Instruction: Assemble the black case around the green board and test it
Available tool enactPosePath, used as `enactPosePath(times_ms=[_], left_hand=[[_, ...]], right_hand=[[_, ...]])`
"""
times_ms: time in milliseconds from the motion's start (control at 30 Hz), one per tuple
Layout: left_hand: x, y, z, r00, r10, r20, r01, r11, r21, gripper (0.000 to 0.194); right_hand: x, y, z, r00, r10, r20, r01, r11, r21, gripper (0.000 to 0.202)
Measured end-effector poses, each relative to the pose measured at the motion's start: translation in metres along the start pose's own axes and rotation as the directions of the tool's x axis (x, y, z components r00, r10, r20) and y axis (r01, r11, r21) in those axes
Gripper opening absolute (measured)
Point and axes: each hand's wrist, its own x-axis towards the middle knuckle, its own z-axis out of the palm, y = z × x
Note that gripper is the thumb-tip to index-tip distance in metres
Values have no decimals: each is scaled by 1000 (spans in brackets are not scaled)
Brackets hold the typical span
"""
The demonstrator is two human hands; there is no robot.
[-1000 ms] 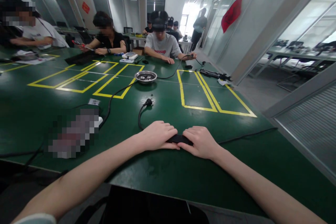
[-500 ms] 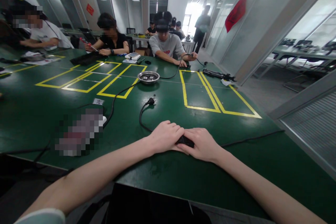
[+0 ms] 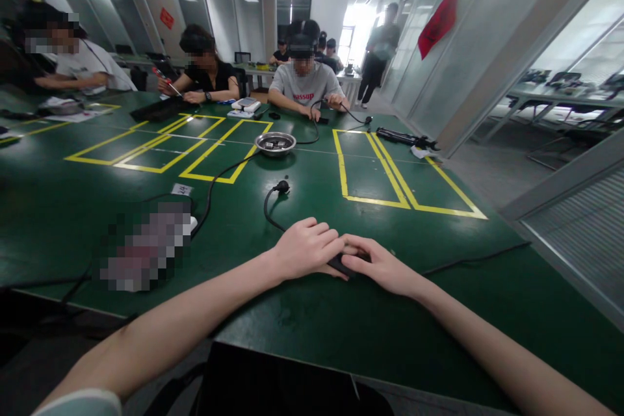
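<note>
My left hand (image 3: 307,250) is wrapped over the left end of a black block that looks like a power adapter (image 3: 342,267), just above the green table. On its other end sits my right hand (image 3: 385,264), fingers curled and thumb along the near side. Both hands meet here, and much of the adapter is hidden under them. A black cord (image 3: 266,209) comes out beyond my left hand and ends in a mains plug (image 3: 281,188) lying on the table. Behind my right wrist, another dark cable (image 3: 478,259) stretches to the right table edge.
A metal bowl (image 3: 275,143) with small metal parts stands mid-table. To the left are a blurred-out object (image 3: 146,247) and a number tag (image 3: 182,190). Yellow tape outlines (image 3: 377,203) mark the green table (image 3: 439,331). Across it, a co-worker (image 3: 307,81) handles a black cord.
My right hand has shifted slightly right, and its fingers have lifted and loosened a little on the adapter. The plug has moved slightly right and turned. The co-worker opposite has shifted the cord leftward.
</note>
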Motion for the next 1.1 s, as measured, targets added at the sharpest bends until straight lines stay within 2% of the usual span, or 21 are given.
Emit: enactPosePath(times_ms=[67, 133, 267, 367, 500, 567, 633, 700, 800, 967, 1033, 1100], left_hand=[[1, 1, -1, 999, 30, -19, -30, 1000, 10, 57], [1, 2, -2, 998, 56, -38, -55, 998, 15, 56], [1, 1, -3, 996, 78, -45, -79, 997, -5, 54], [1, -3, -2, 999, 49, -3, -49, 997, -65, 58], [-6, -11, -1, 997, -9, 81, 21, 989, -144, 79], [-10, -15, -1, 992, -42, 117, 59, 988, -144, 72], [-13, -17, -2, 990, -54, 128, 76, 982, -174, 67], [-13, -16, -2, 991, -66, 115, 90, 973, -214, 68], [-12, -12, -3, 996, -62, 70, 77, 967, -243, 65], [-10, -8, -2, 1000, -17, 3, 17, 963, -271, 36], [-10, -8, -1, 1000, -22, -3, 20, 954, -298, 30], [-11, -9, -1, 1000, -23, -3, 21, 951, -309, 28]], right_hand=[[0, -3, -2, 991, 87, 102, -107, 972, 209, 57], [-1, -5, -3, 977, 137, 165, -185, 927, 327, 61], [-1, -4, -2, 968, 172, 184, -231, 898, 375, 63], [1, -1, 0, 977, 157, 143, -194, 932, 305, 58], [2, 2, 3, 996, 53, -78, -55, 998, -25, 37], [2, 3, 2, 993, -18, -118, -4, 984, -181, 31], [2, 6, 1, 987, -83, -140, 39, 955, -293, 33], [2, 10, 0, 977, -127, -169, 55, 925, -376, 47], [3, 14, 0, 977, -104, -188, 25, 925, -379, 57], [2, 15, 2, 974, 42, -223, -79, 984, -161, 40], [1, 14, 1, 974, 41, -223, -78, 984, -159, 36], [-1, 13, 0, 980, -13, -199, -27, 980, -196, 30]])
